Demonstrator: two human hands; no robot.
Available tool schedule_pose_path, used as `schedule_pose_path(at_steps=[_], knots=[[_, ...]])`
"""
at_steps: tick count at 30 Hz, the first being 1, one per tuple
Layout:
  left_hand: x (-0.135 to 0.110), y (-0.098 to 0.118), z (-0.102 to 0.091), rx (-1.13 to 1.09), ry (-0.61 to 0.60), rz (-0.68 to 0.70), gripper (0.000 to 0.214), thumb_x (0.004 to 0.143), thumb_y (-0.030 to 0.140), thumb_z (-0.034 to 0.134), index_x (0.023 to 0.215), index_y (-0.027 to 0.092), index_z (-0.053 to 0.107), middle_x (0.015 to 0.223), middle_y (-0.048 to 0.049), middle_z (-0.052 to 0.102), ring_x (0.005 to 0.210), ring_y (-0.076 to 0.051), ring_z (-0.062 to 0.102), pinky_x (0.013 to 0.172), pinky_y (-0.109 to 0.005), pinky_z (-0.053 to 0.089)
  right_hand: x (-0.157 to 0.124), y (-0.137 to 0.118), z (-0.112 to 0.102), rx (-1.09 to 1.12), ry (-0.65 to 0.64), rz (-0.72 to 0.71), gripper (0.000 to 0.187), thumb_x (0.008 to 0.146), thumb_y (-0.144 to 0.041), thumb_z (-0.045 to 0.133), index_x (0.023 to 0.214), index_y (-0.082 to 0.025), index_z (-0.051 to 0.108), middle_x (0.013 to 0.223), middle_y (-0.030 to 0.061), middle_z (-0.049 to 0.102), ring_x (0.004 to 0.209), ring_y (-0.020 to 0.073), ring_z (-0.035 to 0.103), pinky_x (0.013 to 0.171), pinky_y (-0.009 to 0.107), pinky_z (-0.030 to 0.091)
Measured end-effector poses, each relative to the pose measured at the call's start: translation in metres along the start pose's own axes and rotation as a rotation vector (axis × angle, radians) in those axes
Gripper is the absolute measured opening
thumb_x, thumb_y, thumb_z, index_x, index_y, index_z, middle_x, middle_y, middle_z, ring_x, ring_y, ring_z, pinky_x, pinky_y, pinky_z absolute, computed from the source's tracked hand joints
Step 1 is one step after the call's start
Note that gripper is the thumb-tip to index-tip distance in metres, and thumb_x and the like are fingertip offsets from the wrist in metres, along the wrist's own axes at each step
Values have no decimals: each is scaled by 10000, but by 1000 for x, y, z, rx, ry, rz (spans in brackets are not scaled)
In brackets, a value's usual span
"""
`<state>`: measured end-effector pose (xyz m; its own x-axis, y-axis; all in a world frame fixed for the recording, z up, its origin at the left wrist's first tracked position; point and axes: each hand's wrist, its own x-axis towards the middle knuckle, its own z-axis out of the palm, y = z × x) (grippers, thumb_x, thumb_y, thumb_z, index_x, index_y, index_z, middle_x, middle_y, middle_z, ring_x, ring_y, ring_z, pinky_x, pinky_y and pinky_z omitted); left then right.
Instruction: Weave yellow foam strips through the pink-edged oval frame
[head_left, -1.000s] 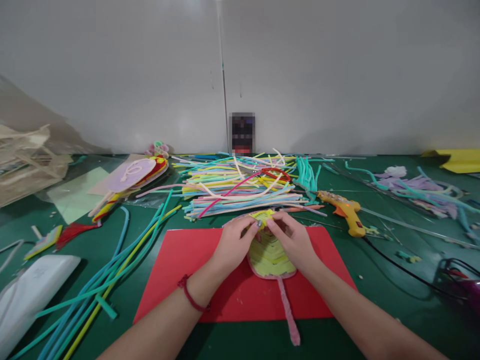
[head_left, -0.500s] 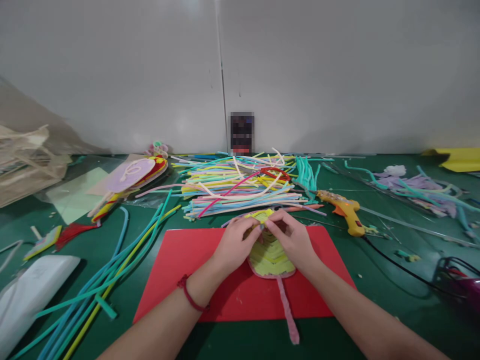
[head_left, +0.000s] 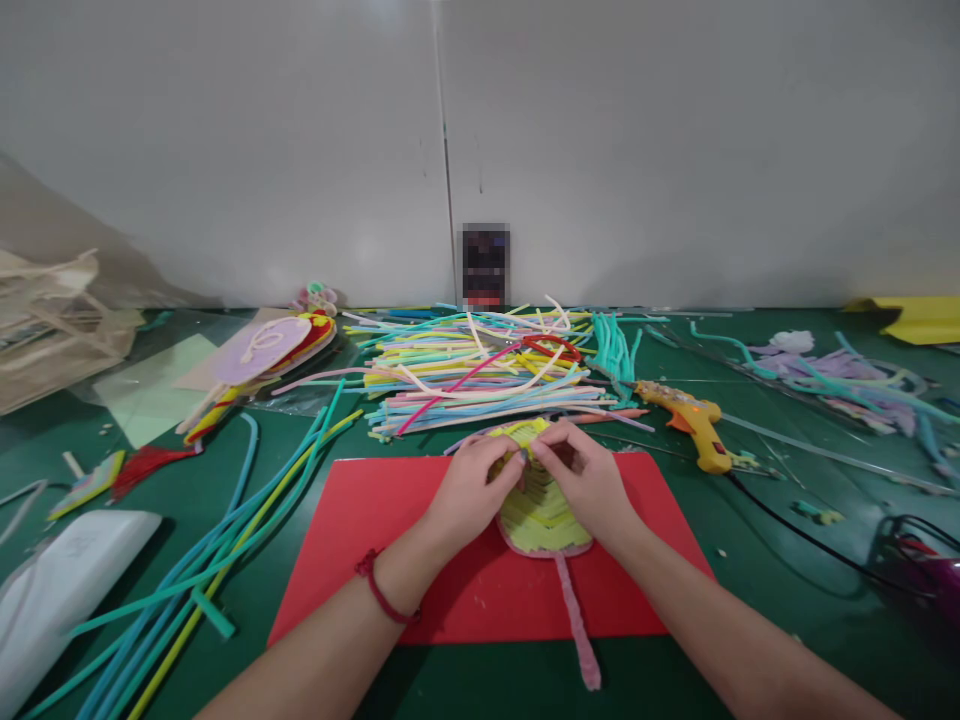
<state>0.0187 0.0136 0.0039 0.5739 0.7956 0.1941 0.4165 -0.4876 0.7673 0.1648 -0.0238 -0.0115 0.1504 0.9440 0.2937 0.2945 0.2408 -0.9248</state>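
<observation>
A round yellow-green fan [head_left: 546, 515] of pipe cleaners, with a pink rim and a long pink handle [head_left: 576, 622], lies on a red sheet [head_left: 360, 560]. My left hand [head_left: 474, 490] rests over its upper left, thumb and finger pinched together. From the other side my right hand [head_left: 585, 482] comes in, also pinching, its fingertips close to the left ones. Between them a small dark bit shows, too small to name. Bright yellow strips [head_left: 525, 430] show behind the fingertips at the fan's top. My fingers hide part of the fan.
Behind the sheet lies a heap of coloured pipe cleaners [head_left: 480, 375] with red-handled scissors [head_left: 551, 347]. A yellow glue gun [head_left: 697, 425] with a black cord lies right. More pipe cleaners [head_left: 232, 560], a white device [head_left: 75, 590] and a finished purple fan [head_left: 262, 350] are left.
Both hands stay almost in place over the fan's top. The fingertips have shifted only slightly, and the fan and red sheet look nearly the same.
</observation>
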Motion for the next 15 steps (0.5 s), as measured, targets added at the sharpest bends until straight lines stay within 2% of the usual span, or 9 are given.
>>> schedule_pose_path(at_steps=[4,11,15], knots=[[0,1,-1,0,-6,-10,293,837,218,425,556,178,499,597,18,581,656,-134,517,728,-270,370,-1,1,0,-60,4,-33,160,823,-309,526,705,-203,506,681,4,522,670,146,506,629,261,420],[1,3,-1,-63,22,-53,293,856,244,397,590,176,498,623,0,579,654,-135,530,656,-253,389,0,0,-1,-10,4,98,248,878,-374,412,755,-197,535,693,4,536,651,137,510,594,236,416],[1,4,-2,-71,21,-65,308,857,262,398,583,171,502,618,-4,575,650,-136,534,638,-248,396,0,1,-1,-13,-1,89,202,850,-376,468,771,-200,527,716,9,547,664,142,518,605,242,424]])
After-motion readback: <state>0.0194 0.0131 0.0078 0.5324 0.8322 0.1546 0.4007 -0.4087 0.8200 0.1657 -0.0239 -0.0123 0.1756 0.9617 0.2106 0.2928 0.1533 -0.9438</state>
